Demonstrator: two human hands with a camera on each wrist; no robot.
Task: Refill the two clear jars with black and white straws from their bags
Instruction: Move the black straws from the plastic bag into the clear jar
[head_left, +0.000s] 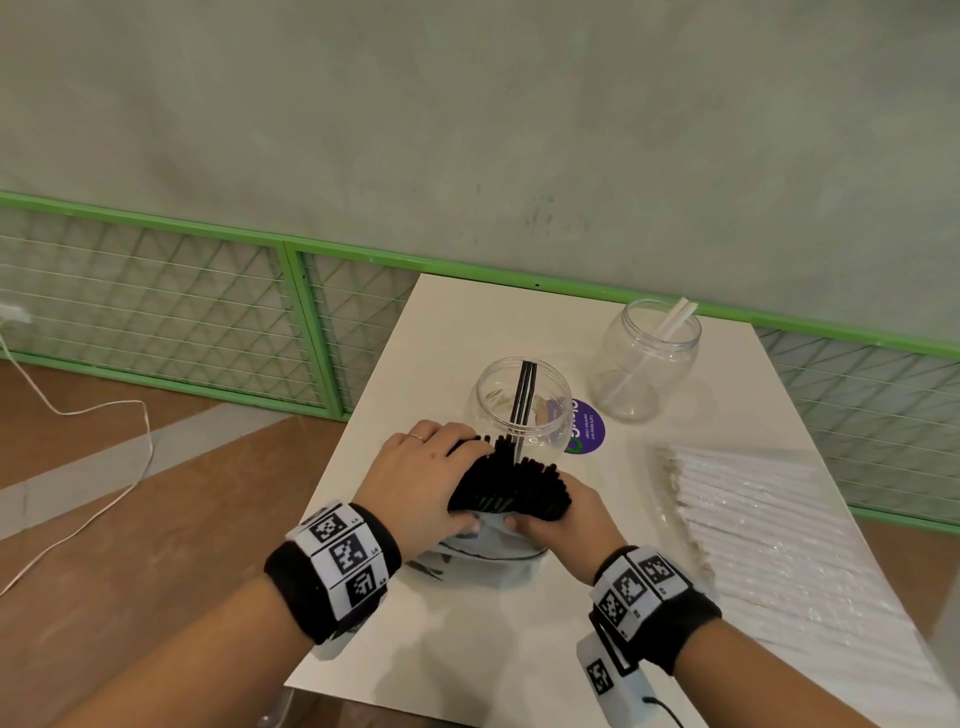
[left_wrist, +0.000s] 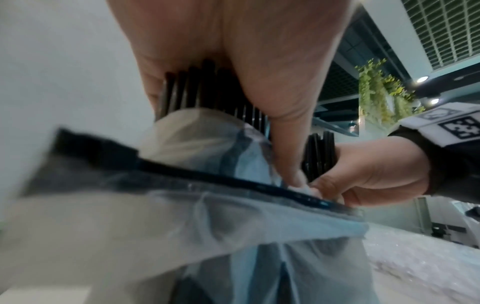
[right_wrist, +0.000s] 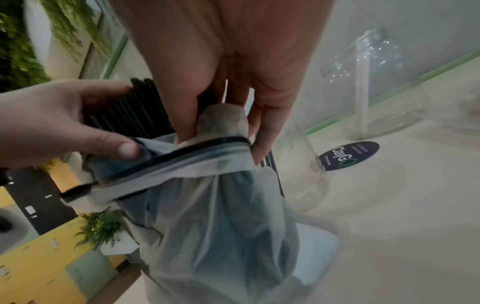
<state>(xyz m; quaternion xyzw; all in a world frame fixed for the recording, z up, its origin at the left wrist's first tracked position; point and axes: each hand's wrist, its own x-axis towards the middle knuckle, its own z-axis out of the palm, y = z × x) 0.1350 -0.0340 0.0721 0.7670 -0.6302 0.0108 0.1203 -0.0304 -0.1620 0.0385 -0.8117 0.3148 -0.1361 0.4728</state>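
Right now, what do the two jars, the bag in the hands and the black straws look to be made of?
Jars: clear, glossy, probably plastic; contents show through.
Bag: thin translucent plastic film with a dark zip strip; it creases softly.
Black straws: smooth, slightly shiny, likely plastic, though coated paper can't be ruled out.

Lower lengths of the black straws (head_left: 511, 480) hidden inside the blurred bag (right_wrist: 207, 226).

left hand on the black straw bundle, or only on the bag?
Touching. In the right wrist view the left hand wraps around the black straws above the bag mouth; the head view shows the same.
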